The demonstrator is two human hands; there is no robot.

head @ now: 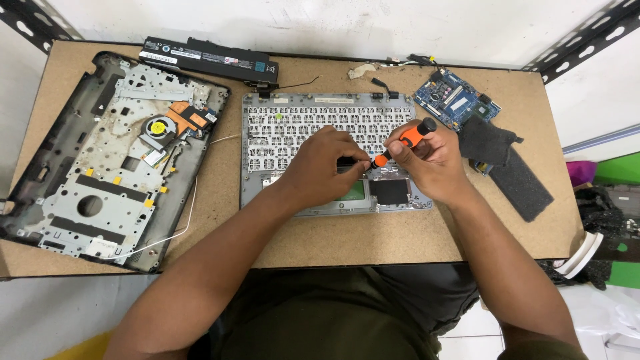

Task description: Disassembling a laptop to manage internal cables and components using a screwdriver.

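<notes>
1. The right hand [432,163] is closed around an orange-handled screwdriver [405,140] with a black cap, held slanted so its tip points down and to the left onto the metal underside of a laptop keyboard panel [293,127].
2. The left hand [327,167] rests on the same panel just beside the screwdriver tip, fingers bent and pinched together at a small dark part; whether they actually grip it cannot be told.
3. The keyboard panel lies face down at the middle of the table [373,243], nearer the far edge, with a green patch [355,191] and a black square [389,191] along its near side.
4. A stripped laptop base shell [100,153] lies at the left edge, tilted, showing a fan with a yellow hub [159,128] and copper heat pipes [187,117].
5. A long black battery pack [210,59] lies along the far edge, towards the far left corner.
6. A blue circuit board [453,97] lies near the far right corner, touching a dark grey sheet piece [507,160] that runs towards the right edge.
7. A thin white wire [190,207] trails from the base shell across the table.
</notes>
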